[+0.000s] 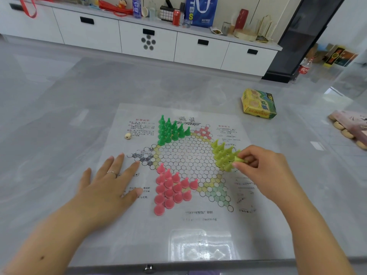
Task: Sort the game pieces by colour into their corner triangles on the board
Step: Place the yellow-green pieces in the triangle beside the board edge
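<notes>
A paper star board [186, 161] lies flat on the grey table. Several dark green pieces [170, 130] fill its upper-left triangle. Several pink pieces [170, 189] stand in the lower-left triangle. Several yellow-green pieces [223, 155] stand in the right triangle. My right hand [262, 167] pinches one yellow-green piece [240, 160] lying on its side at the outer edge of that group. My left hand [107, 187] rests flat with spread fingers on the board's left margin, holding nothing. The upper-right, lower-right and left triangles hold no pieces.
A small cream die [128, 135] sits on the paper's left margin. A yellow-green game box [258, 103] lies at the back right. A clear plastic tray [200, 245] sits near the front edge. Round wooden pieces [346, 133] lie under a booklet at the far right.
</notes>
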A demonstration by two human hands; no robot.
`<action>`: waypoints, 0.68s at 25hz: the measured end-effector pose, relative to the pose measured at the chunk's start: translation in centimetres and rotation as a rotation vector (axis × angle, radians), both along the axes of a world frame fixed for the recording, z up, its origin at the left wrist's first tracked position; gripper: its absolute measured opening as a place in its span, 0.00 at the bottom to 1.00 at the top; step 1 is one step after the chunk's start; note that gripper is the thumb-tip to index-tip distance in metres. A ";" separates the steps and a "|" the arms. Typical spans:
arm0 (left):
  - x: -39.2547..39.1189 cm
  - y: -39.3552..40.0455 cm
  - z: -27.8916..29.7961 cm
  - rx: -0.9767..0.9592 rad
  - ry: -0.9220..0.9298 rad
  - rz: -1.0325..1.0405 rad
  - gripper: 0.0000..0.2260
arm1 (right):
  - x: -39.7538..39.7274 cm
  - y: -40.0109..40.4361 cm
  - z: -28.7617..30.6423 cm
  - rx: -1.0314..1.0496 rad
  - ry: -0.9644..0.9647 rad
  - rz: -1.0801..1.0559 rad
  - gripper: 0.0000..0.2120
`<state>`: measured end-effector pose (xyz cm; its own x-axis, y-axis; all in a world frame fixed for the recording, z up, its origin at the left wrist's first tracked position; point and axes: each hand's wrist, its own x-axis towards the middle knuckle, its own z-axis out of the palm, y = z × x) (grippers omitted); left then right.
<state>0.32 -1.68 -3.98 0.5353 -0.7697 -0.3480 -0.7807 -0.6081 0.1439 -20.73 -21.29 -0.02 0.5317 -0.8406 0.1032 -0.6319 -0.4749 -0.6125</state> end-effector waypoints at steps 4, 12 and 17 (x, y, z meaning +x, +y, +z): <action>0.0 0.0 -0.1 0.004 0.003 0.004 0.27 | 0.1 -0.1 -0.3 -0.044 0.024 0.044 0.06; -0.1 0.1 0.3 0.013 0.030 0.003 0.28 | 1.1 0.5 -0.7 -0.070 0.143 0.117 0.06; 0.0 0.1 0.4 0.008 0.041 0.003 0.27 | 1.9 0.9 -1.4 -0.101 0.230 0.128 0.06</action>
